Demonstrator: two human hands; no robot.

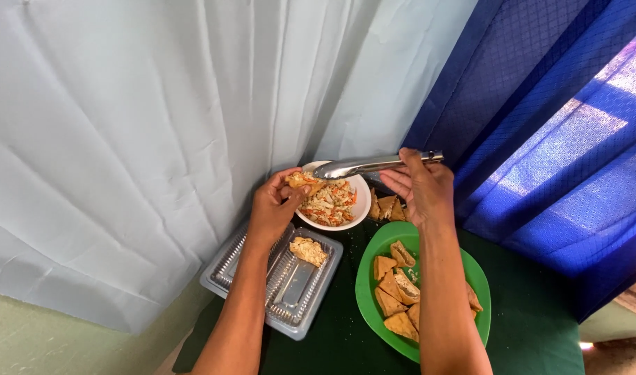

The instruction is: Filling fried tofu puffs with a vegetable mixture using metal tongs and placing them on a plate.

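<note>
Near the centre of the frame our left hand (273,208) holds a piece of fried tofu (302,182), fingers curled and pinched around it, just over the left rim of the white bowl (360,206) of shredded vegetable filling (328,201). Our right hand (423,189) grips metal tongs (363,166) near their hinge end, thumb on top and fingers folded under; the tips point left across the bowl's upper edge, close together — whether they carry anything we cannot tell.

The tofu looks light, with a thin fried skin and a soft inside, so we judge it will tear or crush if squeezed; better to cradle it by its outer faces, opening upward. The filling seems moist and loose — likely to drop from the smooth, stiff tongs unless pinched gently.

Below the left hand sits a clear plastic tray (227,267) with one filled piece (309,251) in it. At lower centre-right a green plate (366,278) holds more tofu triangles (395,298), on a dark green cloth (533,333).
</note>
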